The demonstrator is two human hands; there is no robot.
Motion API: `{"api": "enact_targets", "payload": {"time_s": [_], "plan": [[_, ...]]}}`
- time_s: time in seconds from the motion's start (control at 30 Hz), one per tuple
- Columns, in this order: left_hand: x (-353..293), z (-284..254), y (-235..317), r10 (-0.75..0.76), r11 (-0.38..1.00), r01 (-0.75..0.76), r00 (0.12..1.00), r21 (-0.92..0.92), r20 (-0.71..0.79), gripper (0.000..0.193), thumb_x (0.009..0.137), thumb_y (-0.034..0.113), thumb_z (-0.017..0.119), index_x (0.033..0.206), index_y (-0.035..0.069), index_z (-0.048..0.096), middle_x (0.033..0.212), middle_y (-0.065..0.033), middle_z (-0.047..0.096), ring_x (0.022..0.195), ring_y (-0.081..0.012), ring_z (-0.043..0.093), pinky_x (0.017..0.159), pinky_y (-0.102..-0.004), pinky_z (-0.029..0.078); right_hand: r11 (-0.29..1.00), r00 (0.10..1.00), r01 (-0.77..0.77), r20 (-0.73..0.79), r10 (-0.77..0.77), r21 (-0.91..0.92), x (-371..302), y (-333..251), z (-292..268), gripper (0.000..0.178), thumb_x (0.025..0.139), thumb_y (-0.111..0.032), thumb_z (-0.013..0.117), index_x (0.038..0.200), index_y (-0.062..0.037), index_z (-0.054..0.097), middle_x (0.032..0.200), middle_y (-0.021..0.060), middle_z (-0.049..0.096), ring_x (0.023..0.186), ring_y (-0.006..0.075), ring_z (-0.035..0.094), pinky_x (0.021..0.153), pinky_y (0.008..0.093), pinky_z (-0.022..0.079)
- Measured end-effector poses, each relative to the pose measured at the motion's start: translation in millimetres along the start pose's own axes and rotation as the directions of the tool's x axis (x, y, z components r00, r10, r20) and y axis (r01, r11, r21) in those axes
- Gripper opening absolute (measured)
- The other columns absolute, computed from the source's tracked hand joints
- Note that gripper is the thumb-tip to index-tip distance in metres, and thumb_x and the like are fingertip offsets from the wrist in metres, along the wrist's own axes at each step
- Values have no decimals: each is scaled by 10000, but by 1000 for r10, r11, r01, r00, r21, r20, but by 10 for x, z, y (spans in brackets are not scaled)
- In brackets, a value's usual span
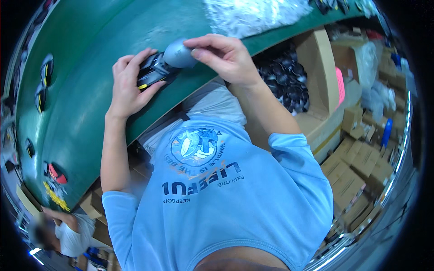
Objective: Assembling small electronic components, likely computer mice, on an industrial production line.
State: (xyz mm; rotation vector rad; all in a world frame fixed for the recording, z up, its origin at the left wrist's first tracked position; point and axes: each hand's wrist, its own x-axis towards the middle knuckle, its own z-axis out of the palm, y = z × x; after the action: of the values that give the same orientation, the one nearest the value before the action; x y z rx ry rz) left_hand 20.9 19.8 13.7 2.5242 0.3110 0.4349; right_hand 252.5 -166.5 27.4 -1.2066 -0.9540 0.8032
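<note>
My left hand [126, 86] is closed round a black plastic piece [157, 67] with a yellow edge, on the green work surface [95, 49]. Its exact kind cannot be made out. Between thumb and fingers, my right hand [228, 58] pinches the edge of a smooth, rounded silver-grey cover [177, 54]. The cover sits over the right end of the black piece; whether the two are joined I cannot tell. Part of the black piece is hidden by my left fingers and by the cover.
Clear plastic bags [253, 16] are piled at the far side. An open cardboard box [323, 67] at my right holds several dark rounded parts [285, 79]. Black-and-yellow pieces [44, 83] lie to the left, with a red-and-black piece [56, 173] nearer. Another person [74, 230] is at lower left.
</note>
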Motion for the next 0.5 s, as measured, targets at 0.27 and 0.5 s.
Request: {"api": "enact_targets", "payload": {"time_s": [0.27, 0.5], "plan": [[-96, -2, -14, -21, 1000, 21, 998, -5, -57, 822, 784, 229, 914, 1514, 74, 571, 1393, -77, 684, 1218, -318, 565, 1114, -449, 429, 650, 909, 391, 384, -162, -652, 294, 172, 108, 306, 910, -290, 829, 1175, -138, 808, 1058, 84, 767, 971, 311, 694, 872, 417, 575], [-95, 12, -17, -26, 1000, 25, 996, -7, -80, 829, 778, 262, 921, 1516, 97, 579, 1262, -143, 643, 1216, -343, 559, 1097, -456, 444, 663, 833, 468, 542, -110, -584, 505, 216, 85, 480, 841, -387, 880, 1260, -175, 781, 1126, 39, 777, 964, 272, 670, 896, 403, 583]]}}
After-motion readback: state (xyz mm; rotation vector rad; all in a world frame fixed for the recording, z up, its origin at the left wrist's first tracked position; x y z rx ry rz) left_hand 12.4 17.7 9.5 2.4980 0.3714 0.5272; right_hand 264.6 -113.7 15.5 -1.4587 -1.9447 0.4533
